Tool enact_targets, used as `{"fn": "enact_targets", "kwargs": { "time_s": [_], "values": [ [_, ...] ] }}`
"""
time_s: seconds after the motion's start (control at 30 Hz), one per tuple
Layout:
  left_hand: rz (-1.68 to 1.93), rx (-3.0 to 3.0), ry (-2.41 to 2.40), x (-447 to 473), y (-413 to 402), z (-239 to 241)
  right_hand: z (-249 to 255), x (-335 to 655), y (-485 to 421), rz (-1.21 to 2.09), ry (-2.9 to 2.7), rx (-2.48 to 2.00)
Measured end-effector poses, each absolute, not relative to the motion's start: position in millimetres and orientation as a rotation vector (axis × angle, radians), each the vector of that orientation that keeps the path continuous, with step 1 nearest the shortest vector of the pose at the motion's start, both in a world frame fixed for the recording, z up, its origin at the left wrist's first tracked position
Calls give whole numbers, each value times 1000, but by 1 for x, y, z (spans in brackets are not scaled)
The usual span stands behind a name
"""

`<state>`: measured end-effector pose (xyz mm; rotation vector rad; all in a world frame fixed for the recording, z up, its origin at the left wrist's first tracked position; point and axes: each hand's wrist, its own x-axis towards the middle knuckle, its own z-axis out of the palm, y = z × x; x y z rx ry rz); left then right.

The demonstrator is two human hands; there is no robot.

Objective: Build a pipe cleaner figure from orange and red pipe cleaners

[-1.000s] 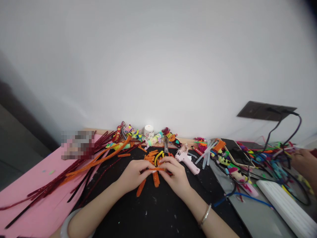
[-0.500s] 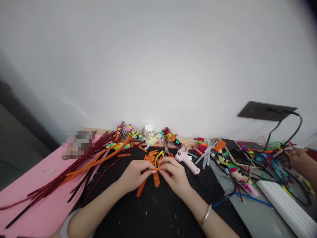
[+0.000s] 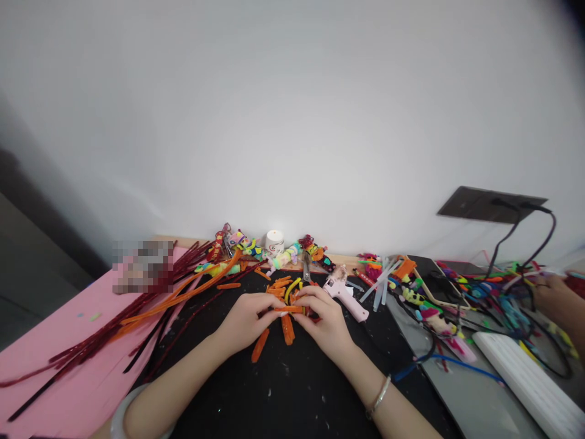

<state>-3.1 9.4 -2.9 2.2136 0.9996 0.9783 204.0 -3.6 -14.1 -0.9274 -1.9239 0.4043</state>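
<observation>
My left hand (image 3: 244, 320) and my right hand (image 3: 322, 323) meet over a black mat (image 3: 292, 390). Both pinch the ends of a short orange pipe cleaner piece (image 3: 289, 309), held level between the fingertips. Under and behind the hands lies a heap of cut orange and yellow pipe cleaner pieces (image 3: 283, 286). One loose orange piece (image 3: 259, 346) lies just below my left hand.
Long dark red and orange pipe cleaners (image 3: 137, 317) spread over pink paper (image 3: 55, 353) at left. A pink glue gun (image 3: 345, 292) lies right of my hands. Colourful figures (image 3: 292, 251) and a white candle (image 3: 275, 241) line the wall. Another person's hand (image 3: 555, 299) works among cables at right.
My hands with the orange piece have risen slightly away from me. The other person's hand at right has shifted a little farther back.
</observation>
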Motion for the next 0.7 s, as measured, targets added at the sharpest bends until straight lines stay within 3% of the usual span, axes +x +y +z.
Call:
{"fn": "enact_targets", "kwargs": {
  "time_s": [0.7],
  "values": [
    [981,2241,999,-8,15,-8,-13,209,-1,232,-1997,-926]
  ]
}}
